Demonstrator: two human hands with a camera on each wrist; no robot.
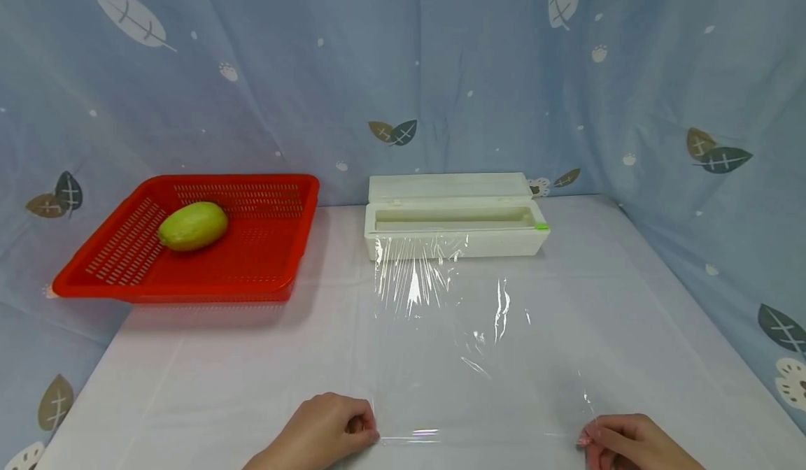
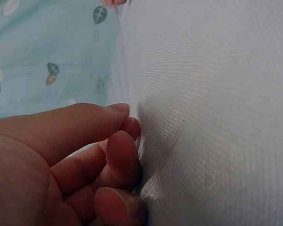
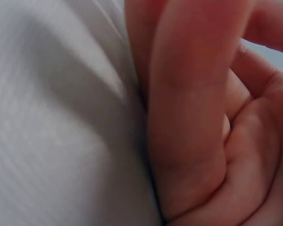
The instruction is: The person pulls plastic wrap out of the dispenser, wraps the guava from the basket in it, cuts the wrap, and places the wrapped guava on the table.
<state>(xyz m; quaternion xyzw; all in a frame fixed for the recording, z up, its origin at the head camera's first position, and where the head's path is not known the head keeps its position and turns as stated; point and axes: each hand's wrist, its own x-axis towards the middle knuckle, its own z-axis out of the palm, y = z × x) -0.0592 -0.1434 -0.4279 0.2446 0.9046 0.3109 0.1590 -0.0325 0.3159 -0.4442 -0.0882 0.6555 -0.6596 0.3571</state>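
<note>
Closest to us, at the near edge of the table, the left hand and right hand each pinch a near corner of a sheet of clear film, left hand on the left corner, right hand on the right. That film stretches low over the white surface, between the hands and the white dispenser box at the far side.

From where I stand, the thin sheet looks easy to spoil. A corner could slip if either pinch loosened, and the slack would probably cling to itself. Uneven pulling might deepen the creases near the box, or tear the film askew; a hard tug could drag the box nearer, since no hand steadies it.

As for containers, the box has its lid tipped back, and a green slider sits at its right end. I can't make out a roll inside. Far left, a red basket holds one yellow-green fruit, lying on its side left of the middle.
</note>
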